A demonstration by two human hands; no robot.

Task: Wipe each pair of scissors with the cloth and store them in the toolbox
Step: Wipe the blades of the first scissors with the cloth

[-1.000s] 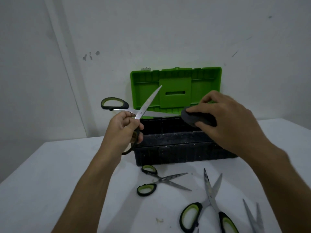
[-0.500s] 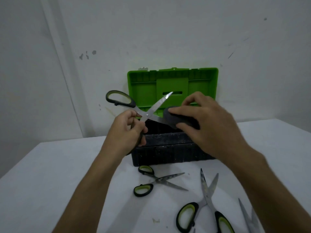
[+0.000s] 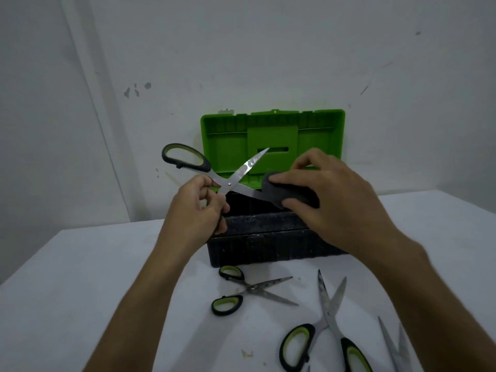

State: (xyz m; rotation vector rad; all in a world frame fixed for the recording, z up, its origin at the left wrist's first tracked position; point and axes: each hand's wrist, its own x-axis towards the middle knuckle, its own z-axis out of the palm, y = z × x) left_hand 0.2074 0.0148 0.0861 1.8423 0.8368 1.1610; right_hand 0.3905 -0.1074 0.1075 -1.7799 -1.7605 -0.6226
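My left hand (image 3: pixel 200 208) grips an opened pair of black-and-green scissors (image 3: pixel 241 171) by the lower handle, holding it above the toolbox. One blade points up and right, the other runs right into a dark grey cloth (image 3: pixel 279 193). My right hand (image 3: pixel 341 200) pinches that cloth around the lower blade. The toolbox (image 3: pixel 268 242) has a black base and a raised green lid (image 3: pixel 228 146). A smaller pair of scissors (image 3: pixel 252 289) lies opened on the table in front of the box.
A larger pair of scissors (image 3: pixel 326 326) lies opened at the front right on the white table (image 3: pixel 80 277). Another pair's blades (image 3: pixel 394 345) show at the lower right edge. A white wall stands close behind the toolbox.
The held scissors tilted, their upper handle rising to the left. My right hand slid the cloth left along the lower blade, closer to the pivot.
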